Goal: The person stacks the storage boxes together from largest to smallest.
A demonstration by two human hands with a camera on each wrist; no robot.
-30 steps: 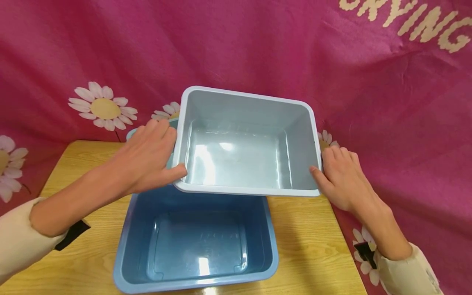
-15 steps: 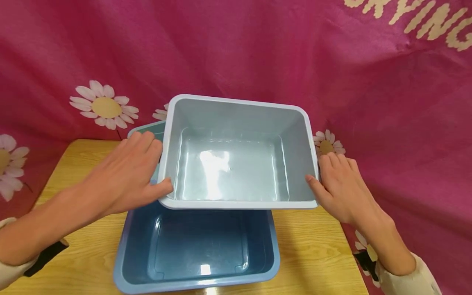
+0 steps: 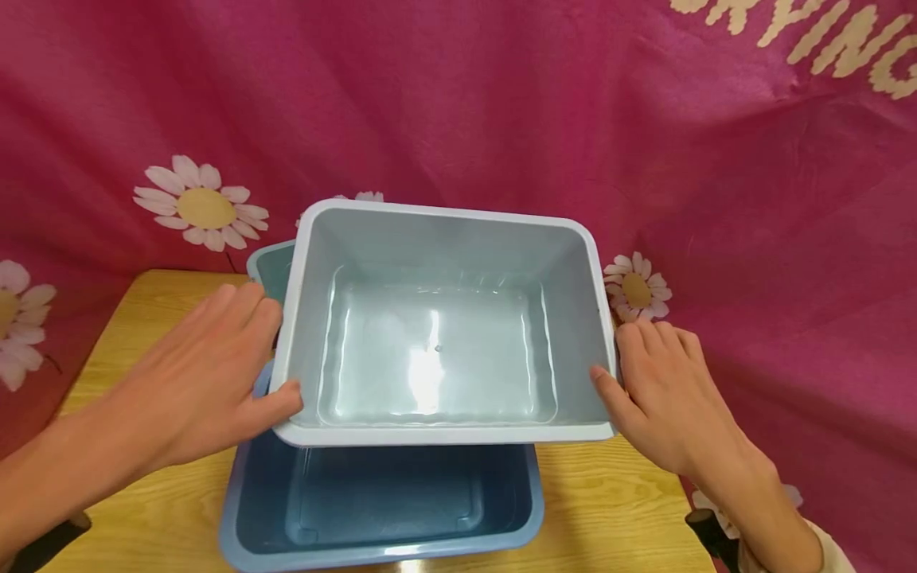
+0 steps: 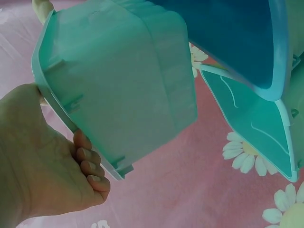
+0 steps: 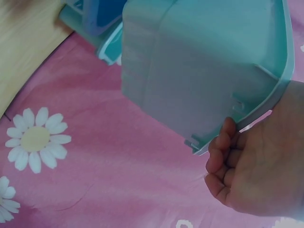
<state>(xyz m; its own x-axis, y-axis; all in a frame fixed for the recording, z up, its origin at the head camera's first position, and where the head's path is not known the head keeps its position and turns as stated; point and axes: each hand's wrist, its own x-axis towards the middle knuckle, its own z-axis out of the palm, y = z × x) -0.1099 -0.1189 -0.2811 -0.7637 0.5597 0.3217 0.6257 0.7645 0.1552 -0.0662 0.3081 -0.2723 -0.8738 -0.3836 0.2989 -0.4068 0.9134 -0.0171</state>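
**Two hands hold up a big grey tub**

The grey tub [image 3: 437, 350] is up in the air, tipped so its inside faces the person. Low in the head view, it hides the back part of the blue tub [image 3: 383, 555], which sits on the counter [image 3: 609, 493]. I cannot tell if the tubs touch.

The left hand [image 3: 204, 378] and right hand [image 3: 669, 394] pinch the rim at each end, thumbs inside, fingers curled under the lip.

It looks like hard, smooth plastic, likely light but wide, and maybe a bit slippery. The rim is the best place to hold, one hand each side.
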